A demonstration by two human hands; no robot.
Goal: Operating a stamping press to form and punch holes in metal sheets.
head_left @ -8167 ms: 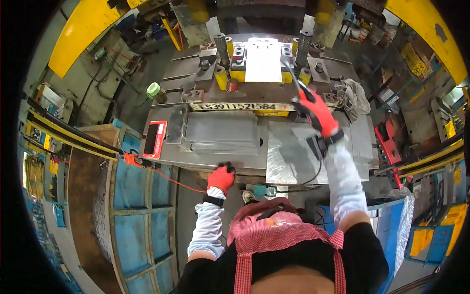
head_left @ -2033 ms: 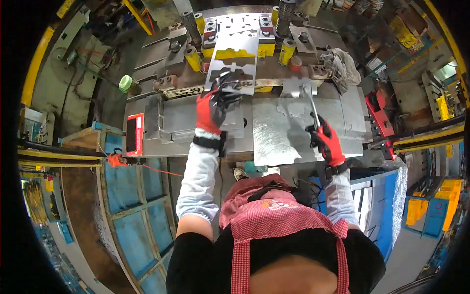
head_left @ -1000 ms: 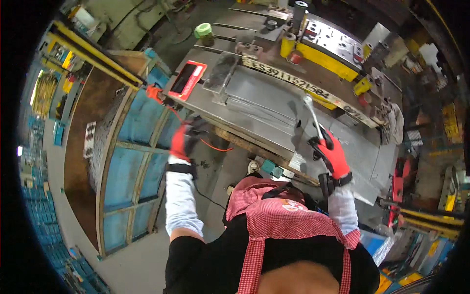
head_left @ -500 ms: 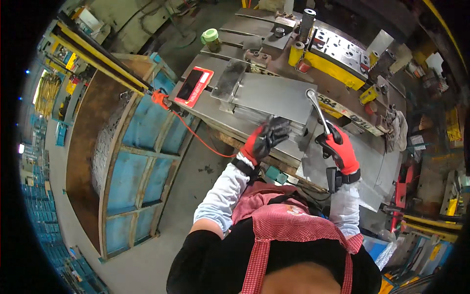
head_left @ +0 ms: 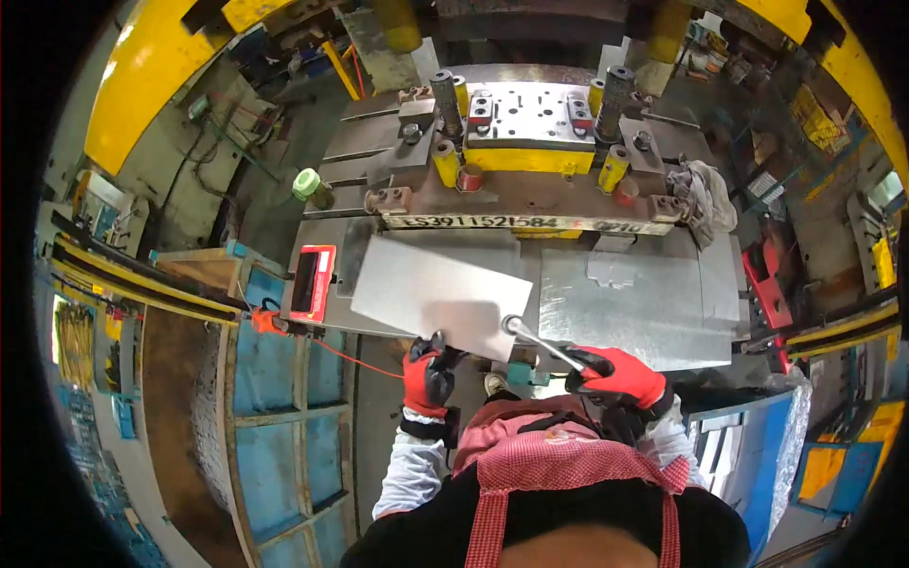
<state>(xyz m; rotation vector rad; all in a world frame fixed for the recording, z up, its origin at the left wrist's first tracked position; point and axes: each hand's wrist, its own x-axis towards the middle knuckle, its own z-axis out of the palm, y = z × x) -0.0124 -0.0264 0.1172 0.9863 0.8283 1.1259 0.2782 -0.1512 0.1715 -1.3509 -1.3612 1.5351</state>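
A flat grey metal sheet (head_left: 440,284) is tilted above the left part of the worktable. At its near edge, the black-and-red gloved fingers of my left hand (head_left: 432,375) are closed, pinching the edge. My right hand (head_left: 620,377), also gloved, is wrapped round the handle of a slim metal tool with a round head (head_left: 544,344). That head meets the sheet at its near right corner. Behind the lifted sheet, part of another grey sheet (head_left: 488,248) shows; the sheet in front hides the rest.
Beyond the table stands a press die (head_left: 530,161) with yellow sides and dark posts. A large metal sheet (head_left: 634,303) lies at right, a cloth (head_left: 703,204) behind it. Left are a red-edged dark flat object (head_left: 313,284), a green-lidded jar (head_left: 311,186) and a blue-sided bin (head_left: 275,379).
My view has turned right to face the press die. A sheet is now raised off the stack, with my left hand closed on its edge and the tool's head lowered against it.
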